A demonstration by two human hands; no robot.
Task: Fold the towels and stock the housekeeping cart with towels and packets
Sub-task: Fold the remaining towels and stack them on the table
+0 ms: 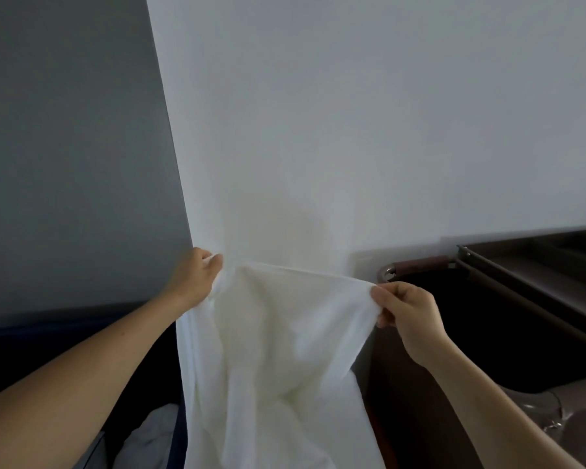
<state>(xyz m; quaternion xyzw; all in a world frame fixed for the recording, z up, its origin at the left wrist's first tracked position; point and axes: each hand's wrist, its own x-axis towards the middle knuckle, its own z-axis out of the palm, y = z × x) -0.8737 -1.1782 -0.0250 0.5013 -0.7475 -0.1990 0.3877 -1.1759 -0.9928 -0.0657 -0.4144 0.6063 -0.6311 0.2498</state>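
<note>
A white towel [278, 350] hangs unfolded in front of me, stretched by its top edge and drooping down out of the bottom of the view. My left hand [197, 279] pinches its upper left corner. My right hand [406, 313] pinches its upper right corner. The housekeeping cart [508, 292], dark brown with a metal handle bar, stands to the right, just behind my right hand. No packets are visible.
A white wall [352, 130] rises straight ahead, with a grey wall [65, 147] to the left. More white cloth [149, 438] lies in a dark bin at the lower left. A clear plastic item [552, 414] sits at the lower right by the cart.
</note>
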